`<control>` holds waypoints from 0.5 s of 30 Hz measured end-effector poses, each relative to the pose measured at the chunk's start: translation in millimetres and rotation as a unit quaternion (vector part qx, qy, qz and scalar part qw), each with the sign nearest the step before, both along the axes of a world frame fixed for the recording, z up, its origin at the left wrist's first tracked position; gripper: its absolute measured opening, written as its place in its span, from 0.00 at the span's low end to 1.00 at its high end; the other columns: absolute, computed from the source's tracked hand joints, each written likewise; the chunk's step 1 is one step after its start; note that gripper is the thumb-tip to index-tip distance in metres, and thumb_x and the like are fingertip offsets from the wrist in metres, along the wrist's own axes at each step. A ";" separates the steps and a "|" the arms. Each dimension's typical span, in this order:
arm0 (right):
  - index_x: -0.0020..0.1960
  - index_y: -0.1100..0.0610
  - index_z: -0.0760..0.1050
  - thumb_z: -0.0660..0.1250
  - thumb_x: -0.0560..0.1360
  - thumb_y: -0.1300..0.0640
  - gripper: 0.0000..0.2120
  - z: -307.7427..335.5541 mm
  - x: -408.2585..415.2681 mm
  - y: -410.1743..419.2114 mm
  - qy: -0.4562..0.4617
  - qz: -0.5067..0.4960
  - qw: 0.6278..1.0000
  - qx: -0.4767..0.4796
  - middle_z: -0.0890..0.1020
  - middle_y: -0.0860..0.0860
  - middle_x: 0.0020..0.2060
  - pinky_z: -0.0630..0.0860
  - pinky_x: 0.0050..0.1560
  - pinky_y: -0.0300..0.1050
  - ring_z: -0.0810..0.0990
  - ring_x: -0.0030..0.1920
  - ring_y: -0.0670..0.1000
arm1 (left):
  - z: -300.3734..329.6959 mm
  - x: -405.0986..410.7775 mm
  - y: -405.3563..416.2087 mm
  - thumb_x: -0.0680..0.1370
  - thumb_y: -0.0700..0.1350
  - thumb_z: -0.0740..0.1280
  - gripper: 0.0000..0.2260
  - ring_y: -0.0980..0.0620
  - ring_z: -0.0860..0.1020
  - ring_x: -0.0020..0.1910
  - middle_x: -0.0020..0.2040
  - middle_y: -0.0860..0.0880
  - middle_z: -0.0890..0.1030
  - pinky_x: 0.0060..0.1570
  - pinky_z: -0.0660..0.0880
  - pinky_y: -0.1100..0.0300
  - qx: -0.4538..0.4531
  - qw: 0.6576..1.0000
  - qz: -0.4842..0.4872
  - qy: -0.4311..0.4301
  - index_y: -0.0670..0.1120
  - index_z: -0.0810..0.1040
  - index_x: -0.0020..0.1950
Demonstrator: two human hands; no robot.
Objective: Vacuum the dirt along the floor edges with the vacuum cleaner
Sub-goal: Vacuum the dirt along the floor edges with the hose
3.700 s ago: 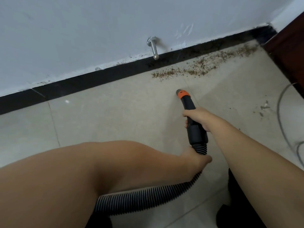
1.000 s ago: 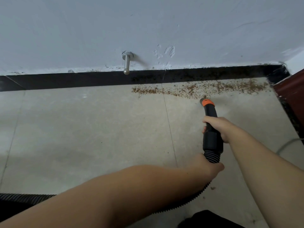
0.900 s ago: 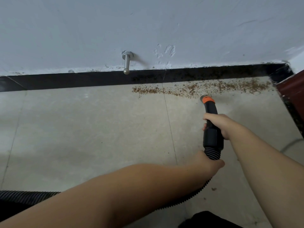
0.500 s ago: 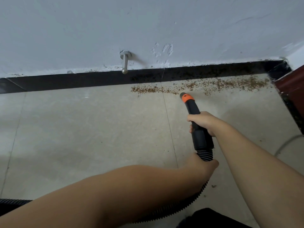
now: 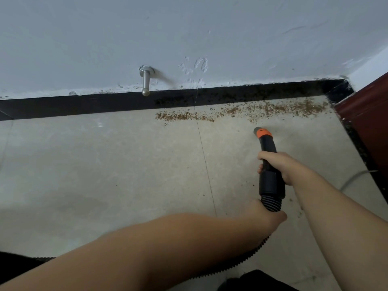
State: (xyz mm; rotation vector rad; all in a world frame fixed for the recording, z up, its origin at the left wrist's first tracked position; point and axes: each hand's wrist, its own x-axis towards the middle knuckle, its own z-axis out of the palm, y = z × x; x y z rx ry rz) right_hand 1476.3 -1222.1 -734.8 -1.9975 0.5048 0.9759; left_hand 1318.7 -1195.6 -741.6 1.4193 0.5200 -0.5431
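Two bare hands work one vacuum nozzle [image 5: 269, 164], a rigid black plastic tube with an orange collar and grey tip. Right hand [image 5: 279, 165]: fingers wrapped round the tube's middle. Left hand [image 5: 265, 217]: clasped round the ribbed, corrugated black hose [image 5: 243, 261] just below the tube's cuff. Nozzle tip: low over the floor [image 5: 105, 175], near but short of the dirt [image 5: 241, 112]. Dirt: brown granular crumbs in a loose band along the floor's far edge, reaching the right corner. Floor: pale glossy tiles, thin grout lines. Skirting [image 5: 84, 103]: glossy black strip. Wall [image 5: 189, 28]: matt white, scuffed plaster. Door stop [image 5: 145, 81]: brushed metal peg, ball end. Right edge: dark red wooden panel [image 5: 369, 114]; grey cable [image 5: 354, 177].
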 end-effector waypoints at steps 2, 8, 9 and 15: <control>0.43 0.61 0.70 0.65 0.74 0.63 0.04 -3.0 8.9 -1.7 0.002 -0.020 1.000 0.008 0.76 0.56 0.30 0.75 0.32 0.45 0.77 0.27 0.53 | 0.6 8.8 6.0 0.74 0.48 0.66 0.08 0.56 0.72 0.30 0.34 0.51 0.74 0.36 0.72 0.61 0.025 1.000 -0.005 0.007 0.50 0.70 0.37; 0.45 0.61 0.70 0.66 0.73 0.62 0.04 -6.4 30.3 10.6 -0.003 -0.013 1.000 0.008 0.77 0.55 0.27 0.75 0.31 0.44 0.78 0.23 0.52 | -4.0 26.2 18.2 0.72 0.51 0.67 0.08 0.55 0.73 0.30 0.33 0.52 0.75 0.38 0.74 0.58 0.053 0.999 0.006 -0.006 0.49 0.72 0.36; 0.45 0.61 0.71 0.66 0.73 0.62 0.04 -5.8 32.4 12.3 -0.002 -0.004 1.000 0.007 0.77 0.55 0.28 0.76 0.31 0.45 0.78 0.23 0.52 | -4.3 27.7 18.2 0.72 0.51 0.67 0.08 0.55 0.72 0.30 0.33 0.52 0.74 0.38 0.74 0.58 0.054 0.998 0.011 -0.004 0.50 0.72 0.36; 0.48 0.60 0.72 0.66 0.73 0.61 0.06 -3.8 24.4 18.3 -0.006 0.051 0.999 -0.005 0.79 0.55 0.31 0.76 0.31 0.43 0.80 0.25 0.51 | -3.9 18.3 14.7 0.72 0.52 0.66 0.08 0.54 0.74 0.30 0.34 0.51 0.76 0.36 0.75 0.58 0.039 0.999 0.028 -0.007 0.50 0.73 0.37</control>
